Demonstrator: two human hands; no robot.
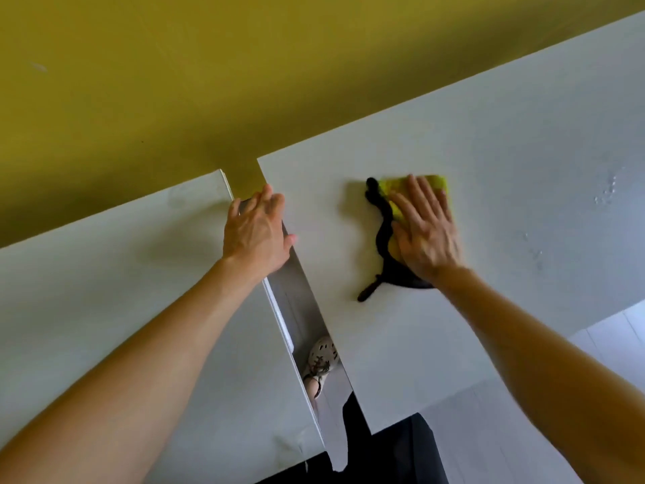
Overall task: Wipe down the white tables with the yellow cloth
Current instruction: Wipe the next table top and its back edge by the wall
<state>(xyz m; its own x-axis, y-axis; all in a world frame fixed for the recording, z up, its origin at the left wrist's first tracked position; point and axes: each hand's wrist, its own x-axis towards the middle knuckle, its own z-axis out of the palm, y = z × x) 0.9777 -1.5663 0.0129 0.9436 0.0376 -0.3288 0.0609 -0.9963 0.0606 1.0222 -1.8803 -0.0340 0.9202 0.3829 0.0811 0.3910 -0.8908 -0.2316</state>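
Cloth [432, 183] lies under the flat, open R hand [425, 228], mid-wipe on the R table [523, 134]; open L hand [256, 232] rests at its edge; next, push & slide on.

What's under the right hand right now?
The yellow cloth, pressed flat on the right table. Its dark trim shows beside the right hand; the cloth's middle is covered.

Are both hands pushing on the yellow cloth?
No, only the right hand presses flat on the yellow cloth; the left hand rests at the gap beside the left white table.
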